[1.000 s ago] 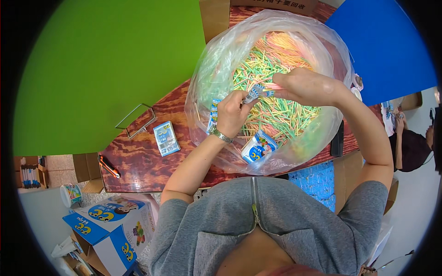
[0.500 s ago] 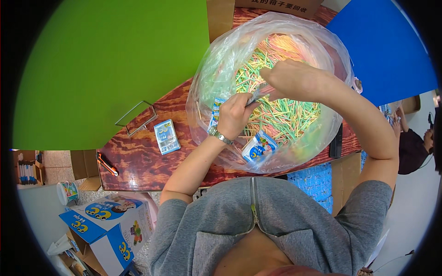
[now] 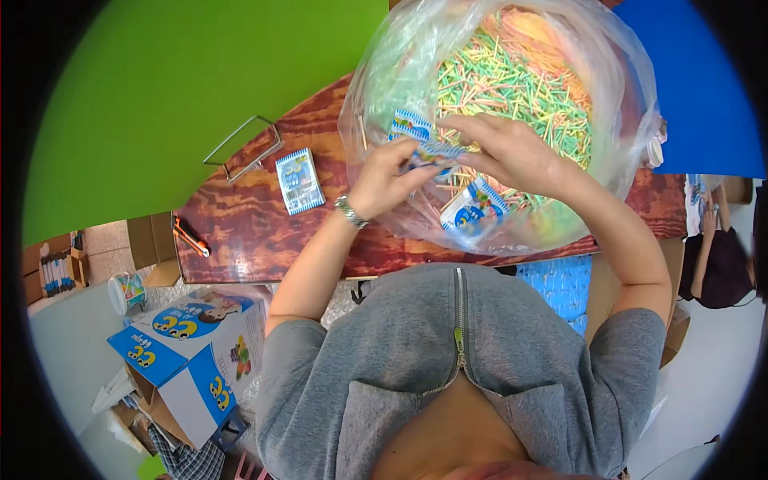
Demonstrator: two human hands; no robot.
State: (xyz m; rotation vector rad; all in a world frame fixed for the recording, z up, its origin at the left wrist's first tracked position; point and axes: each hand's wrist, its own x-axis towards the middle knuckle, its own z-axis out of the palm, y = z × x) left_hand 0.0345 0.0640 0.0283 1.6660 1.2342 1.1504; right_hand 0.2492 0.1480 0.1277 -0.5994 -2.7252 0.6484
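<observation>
Left hand [image 3: 388, 180]: closed on a small blue-and-white packet [image 3: 432, 152], thumb and fingers pinching its left part. Right hand [image 3: 516, 156]: fingers spread, thumb at the packet's right end; whether it grips the film cannot be told. Packet location: between the two hands, above the near-left part of an open clear plastic bag [image 3: 374, 100].

Supply: thin pastel sticks [image 3: 520, 88] in green, yellow, pink and orange lie loose in the bag, in a large quantity.

Status: one packet is being handled. Whether it contains sticks, and whether its end is sealed, cannot be determined. A second packet [image 3: 411, 124] lies at the bag's left side; a third packet [image 3: 474, 210] lies at its near edge. A fourth packet [image 3: 300, 182] lies flat on the counter [image 3: 248, 232], left of the bag. None of these three is in hand. By judgement, the work is at an early stage: most visible sticks remain unpacked.
</observation>
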